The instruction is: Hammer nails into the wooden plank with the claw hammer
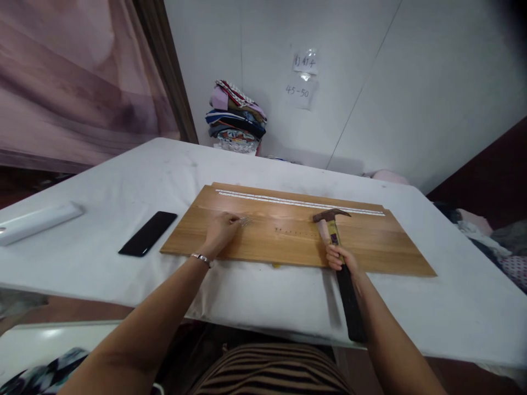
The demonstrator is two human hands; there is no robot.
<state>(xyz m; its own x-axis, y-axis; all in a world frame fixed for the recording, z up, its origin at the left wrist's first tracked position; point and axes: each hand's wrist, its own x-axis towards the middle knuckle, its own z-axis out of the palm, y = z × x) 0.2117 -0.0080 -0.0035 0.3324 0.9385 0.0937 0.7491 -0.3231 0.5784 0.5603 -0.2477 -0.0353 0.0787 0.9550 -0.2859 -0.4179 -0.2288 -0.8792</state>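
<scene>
A claw hammer is in my right hand, which wraps the handle just below its yellow section. Its rusty head is raised above the right half of a wooden board. My left hand rests over the board's left part with its fingers pinched together. Right at those fingertips lies a small pile of thin shiny nails; whether one is between the fingers is too small to tell. A short row of nails runs along the board's middle, between my hands.
Two white marked strips lie along the board's far edge. Left of the board is a black phone, with a white roll farther left. The white-covered table reaches back toward folded clothes by the wall.
</scene>
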